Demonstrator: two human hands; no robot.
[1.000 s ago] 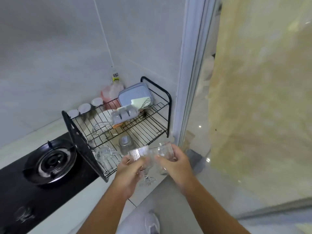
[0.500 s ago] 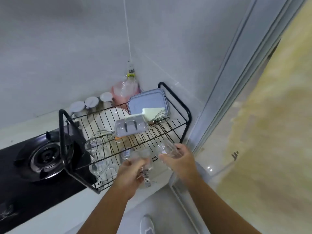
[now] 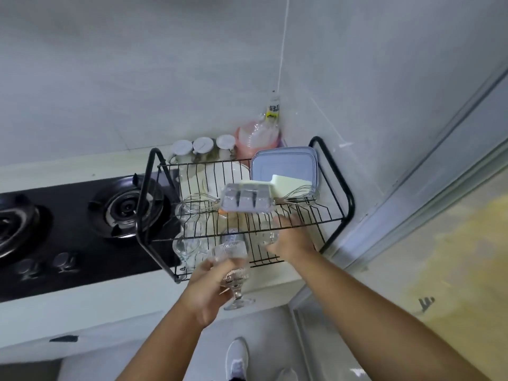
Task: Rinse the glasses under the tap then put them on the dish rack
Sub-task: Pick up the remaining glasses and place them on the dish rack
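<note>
A black wire dish rack (image 3: pixel 347 199) with two tiers stands on the white counter in the corner. My left hand (image 3: pixel 204 291) is shut on a ribbed, footed clear glass (image 3: pixel 232 266), held upright in front of the rack's lower tier. My right hand (image 3: pixel 292 239) reaches into the lower tier, under the upper shelf, and grips a small clear glass (image 3: pixel 268 237). Other clear glasses (image 3: pixel 187 246) sit on the lower tier at the left. No tap is in view.
On the upper shelf lie a grey ice tray (image 3: pixel 247 200), two whisks, a pale cutting board and blue lids (image 3: pixel 284 163). White plates, three jars and a pink bottle stand behind. A black gas hob (image 3: pixel 82 215) lies left of the rack. A sliding door frame runs along the right.
My head has turned left, so the rack and hob now sit more centrally. My right hand has pushed its glass forward into the lower tier. My left hand has stayed in front of the rack.
</note>
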